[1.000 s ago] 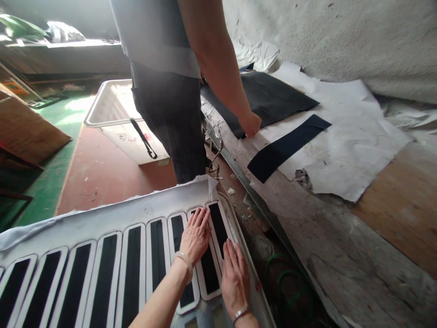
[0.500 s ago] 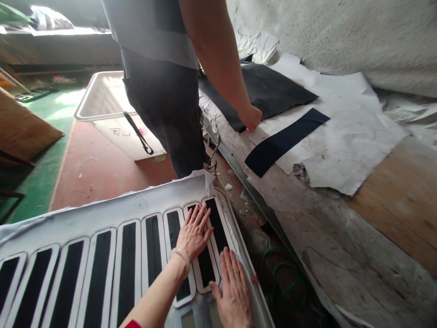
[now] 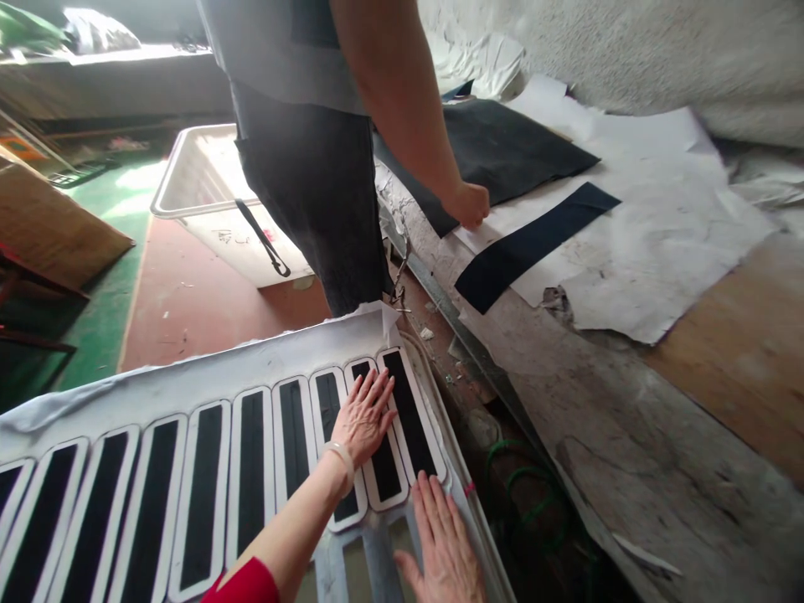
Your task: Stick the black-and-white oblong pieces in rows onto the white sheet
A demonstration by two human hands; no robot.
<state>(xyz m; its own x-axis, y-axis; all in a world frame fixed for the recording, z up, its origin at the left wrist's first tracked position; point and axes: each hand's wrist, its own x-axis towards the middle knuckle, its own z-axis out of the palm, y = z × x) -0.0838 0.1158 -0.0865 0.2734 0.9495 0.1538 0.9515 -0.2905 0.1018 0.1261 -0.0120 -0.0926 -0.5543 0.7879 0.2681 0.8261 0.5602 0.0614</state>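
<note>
We lose the middle of one black strip (image 3: 385, 473) behind the left hand (image 3: 364, 416). The bottom edge crops the right hand (image 3: 445, 544); we cannot read the marks (image 3: 222, 236) on the bin (image 3: 244, 266).

Rough grey wall (image 3: 653, 63), upper right; green floor (image 3: 106, 310), left, patched with bright light (image 3: 141, 175).
</note>
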